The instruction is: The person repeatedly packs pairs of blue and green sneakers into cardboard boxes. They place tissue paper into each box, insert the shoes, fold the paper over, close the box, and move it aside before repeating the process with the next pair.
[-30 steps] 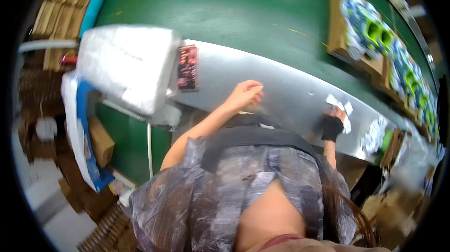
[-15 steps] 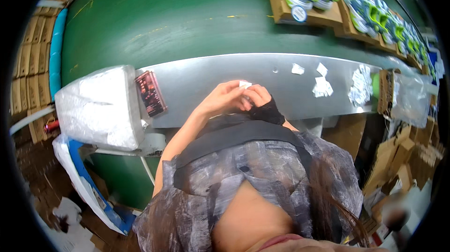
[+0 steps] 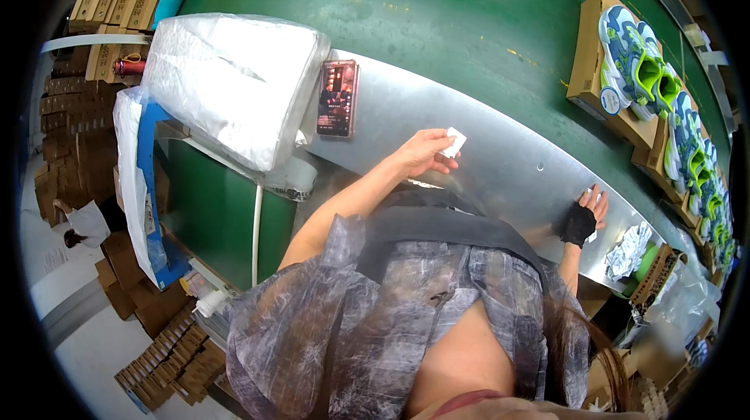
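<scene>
A: Hands, count and state?

B: Two. Left hand bare, grip pinched on one small white paper tag, held just above the metal surface. Right hand in a black fingerless glove, flat at the surface's near edge, fingers touching a second white slip; can't tell if that grip is closed on it.

A: What else is on the surface?

B: One phone, screen lit, lying flat near the left end. One bulky white plastic-wrapped bundle touching that end.

A: Beyond it?

B: Green conveyor belt. Open cardboard shoe boxes in a row along its right side, blue-and-green sneakers in them; count runs out of view. One crumpled paper wad by the right hand.
</scene>
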### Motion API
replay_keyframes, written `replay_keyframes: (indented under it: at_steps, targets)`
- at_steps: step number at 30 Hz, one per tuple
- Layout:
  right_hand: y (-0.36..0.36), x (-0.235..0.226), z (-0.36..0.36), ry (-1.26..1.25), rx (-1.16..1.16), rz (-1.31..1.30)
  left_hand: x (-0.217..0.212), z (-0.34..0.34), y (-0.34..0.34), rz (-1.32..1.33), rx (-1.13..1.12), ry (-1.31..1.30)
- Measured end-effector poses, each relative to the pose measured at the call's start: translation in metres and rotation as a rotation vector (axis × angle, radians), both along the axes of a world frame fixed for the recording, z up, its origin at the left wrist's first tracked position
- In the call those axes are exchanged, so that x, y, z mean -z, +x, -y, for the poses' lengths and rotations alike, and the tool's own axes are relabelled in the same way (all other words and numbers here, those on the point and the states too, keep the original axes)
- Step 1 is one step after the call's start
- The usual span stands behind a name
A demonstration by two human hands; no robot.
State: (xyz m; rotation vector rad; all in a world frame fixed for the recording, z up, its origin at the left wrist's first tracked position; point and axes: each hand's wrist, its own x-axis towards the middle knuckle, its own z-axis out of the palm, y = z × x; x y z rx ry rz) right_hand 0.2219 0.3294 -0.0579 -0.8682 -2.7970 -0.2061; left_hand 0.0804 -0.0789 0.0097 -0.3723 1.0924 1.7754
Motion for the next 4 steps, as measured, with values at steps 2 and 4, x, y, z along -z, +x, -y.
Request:
replay_keyframes:
  at_steps: [2, 4]
  targets:
    - [0.002, 0.006, -0.007, -0.012, 0.119, 0.091, 0.004, 0.001, 0.001, 0.027, -0.012, 0.089]
    - [-0.018, -0.023, -0.002, -0.116, -0.036, -0.126, 0.011, 0.001, -0.002, 0.012, -0.015, 0.199]
